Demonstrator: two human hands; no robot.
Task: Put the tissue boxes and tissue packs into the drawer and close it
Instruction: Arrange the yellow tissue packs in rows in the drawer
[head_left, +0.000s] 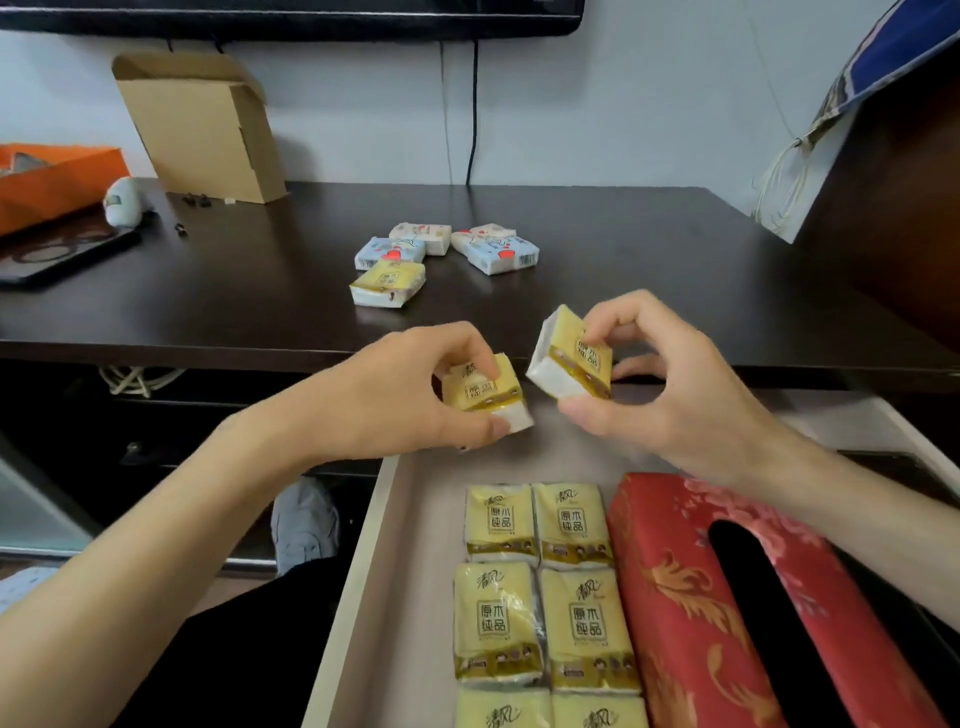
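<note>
Fingers of our left hand (415, 395) pinch a yellow tissue pack (485, 392) from above and below, thumb under its white end, so that grip is closed on the pack. Our right hand (670, 384) pinches a second yellow pack (571, 353), tilted with its white side turned toward the left, thumb beneath and fingertips on the printed face. Both packs hang in the air, near each other but apart, over the far end of the open drawer (384, 525) and just in front of the desk (260, 280) edge.

Below our hands, inside the drawer, yellow packs lie flat in two neat columns: a far pair (537, 525), a middle pair (543, 629) and a near pair (550, 714) cut by the frame edge. Touching their right side sits a red tissue box (691, 597) with gold and pink flowers and a dark slot on top; our right forearm crosses over its far corner.

On the desk, well beyond our hands, we see five packs still out: one yellow pack (387, 283) nearest, a blue patterned pack (389, 253) just behind it, a pale pack (422, 236) behind that, and to the right two more patterned packs (498, 249) overlapping. Farther left stand an open cardboard box (202, 130), an orange box (52, 179) and a dark tray (57, 254). Cables (470, 114) run down the wall behind.
</note>
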